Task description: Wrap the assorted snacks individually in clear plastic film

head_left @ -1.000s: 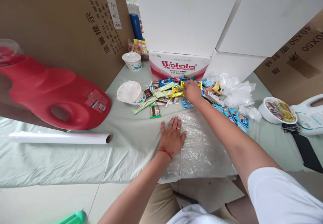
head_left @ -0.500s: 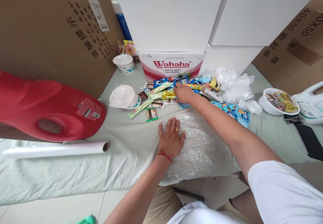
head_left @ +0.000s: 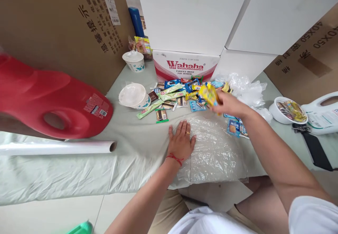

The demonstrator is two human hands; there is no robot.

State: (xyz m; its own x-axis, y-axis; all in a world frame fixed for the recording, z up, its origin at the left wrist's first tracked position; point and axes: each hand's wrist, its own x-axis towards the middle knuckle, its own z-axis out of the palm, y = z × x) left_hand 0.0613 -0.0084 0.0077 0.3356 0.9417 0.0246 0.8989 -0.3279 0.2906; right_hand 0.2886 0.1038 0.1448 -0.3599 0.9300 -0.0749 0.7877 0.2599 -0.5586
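Note:
My left hand (head_left: 180,140) lies flat with fingers spread, on the cloth at the left edge of a clear plastic sheet (head_left: 211,153). My right hand (head_left: 224,103) grips a yellow snack packet (head_left: 208,94), slightly blurred, above the right part of the snack pile. Below and left of it lie green stick packets (head_left: 169,96), a small biscuit pack with green ends (head_left: 161,115) and a blue packet (head_left: 197,106). More blue biscuit packets (head_left: 233,126) lie under my right wrist, partly hidden by it.
Behind the pile stands a Wahaha carton (head_left: 185,67). On the left are two paper bowls (head_left: 134,96), a red jug (head_left: 79,107) and a plastic film roll (head_left: 58,147). Crumpled clear bags (head_left: 249,89), a white bowl of snacks (head_left: 276,111) and a white jug (head_left: 322,118) stand right.
My right hand has lifted from the middle of the pile and moved right, now holding the yellow packet. My left hand stays flat in place. The view has shifted slightly.

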